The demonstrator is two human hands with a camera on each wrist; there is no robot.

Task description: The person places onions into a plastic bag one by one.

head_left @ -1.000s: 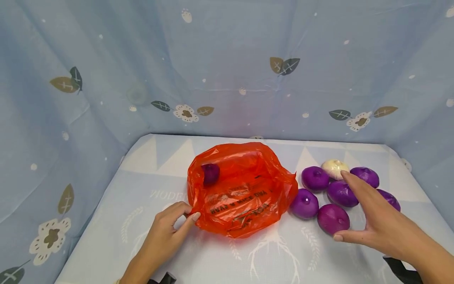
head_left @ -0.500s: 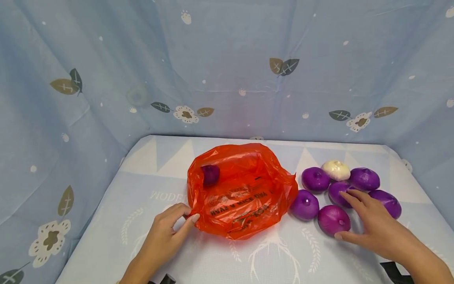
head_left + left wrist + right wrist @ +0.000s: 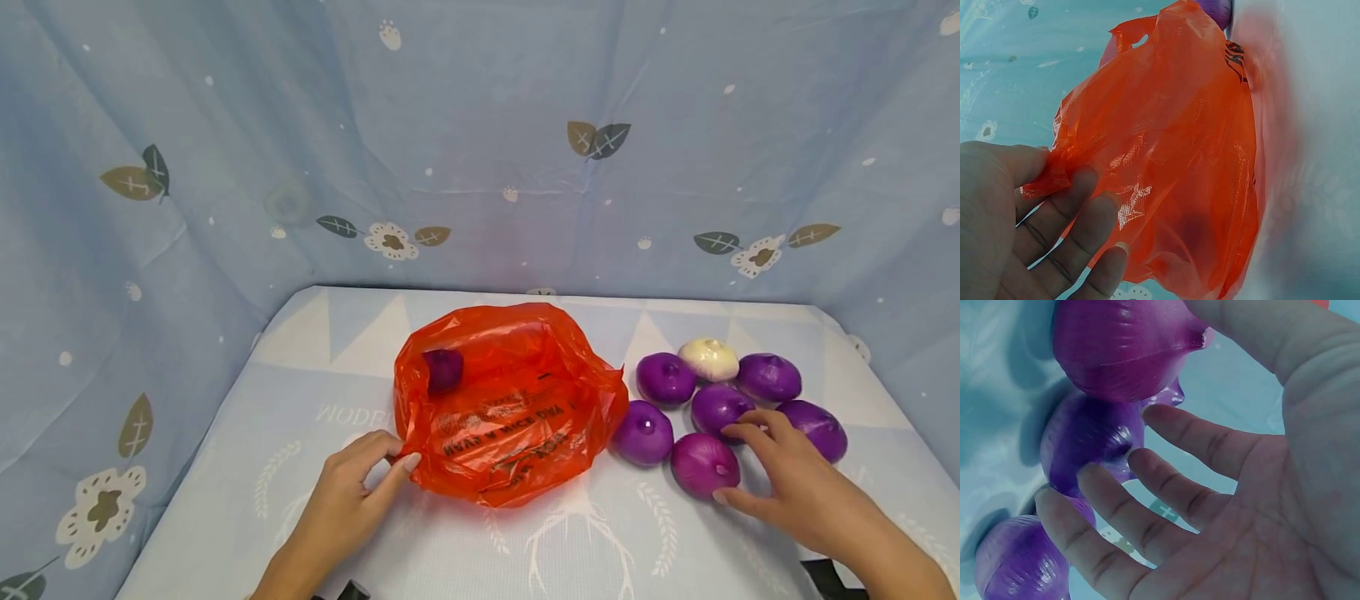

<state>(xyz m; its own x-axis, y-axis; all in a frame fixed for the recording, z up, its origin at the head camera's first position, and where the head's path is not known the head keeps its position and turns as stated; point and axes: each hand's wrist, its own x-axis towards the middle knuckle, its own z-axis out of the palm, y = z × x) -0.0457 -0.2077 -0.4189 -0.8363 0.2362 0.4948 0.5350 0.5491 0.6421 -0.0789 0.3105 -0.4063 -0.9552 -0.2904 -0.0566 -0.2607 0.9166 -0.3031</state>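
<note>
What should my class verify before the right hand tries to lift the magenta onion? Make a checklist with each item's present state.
1. Left hand pinches the rim of the red bag: ok.
2. Bag's mouth is open: ok; a bagged onion shows inside.
3. Right hand is at the magenta onion: ok; the thumb is at its near side.
4. Right fingers curled round it: not ok; they are spread.
5. Fingers free of the purple onion behind it: cannot tell; they overlap it in view, but contact is unclear.
</note>
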